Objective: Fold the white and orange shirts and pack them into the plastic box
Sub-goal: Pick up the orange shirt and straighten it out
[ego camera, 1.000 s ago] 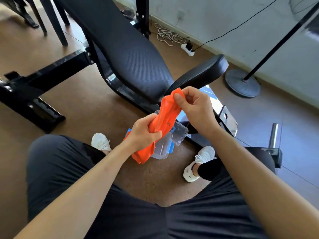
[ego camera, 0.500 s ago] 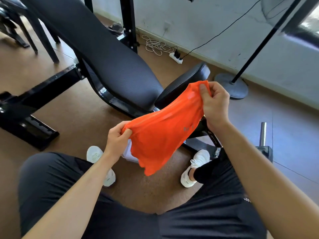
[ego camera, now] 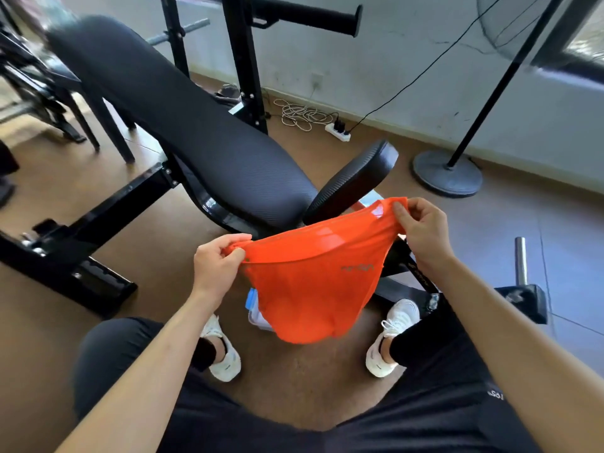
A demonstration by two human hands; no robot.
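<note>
I hold the orange shirt (ego camera: 313, 286) stretched in the air between both hands, its body hanging down in front of my knees. My left hand (ego camera: 217, 261) pinches one top corner and my right hand (ego camera: 421, 230) pinches the other, higher and further right. A small grey logo shows on the shirt's right side. Behind the shirt, on the floor between my feet, a sliver of the clear plastic box (ego camera: 256, 313) with a blue clip shows; most of it is hidden. No white shirt is visible.
A black padded weight bench (ego camera: 202, 148) slants across the floor just ahead, its frame (ego camera: 78, 237) reaching left. A fan stand base (ego camera: 447, 173) sits at right, a power strip with coiled cable (ego camera: 336, 132) by the wall. My white shoes (ego camera: 224, 349) rest on the brown floor.
My hands have drawn further apart, spreading the bunched orange shirt out wide. The view has tilted up, and the spread shirt now covers most of the plastic box.
</note>
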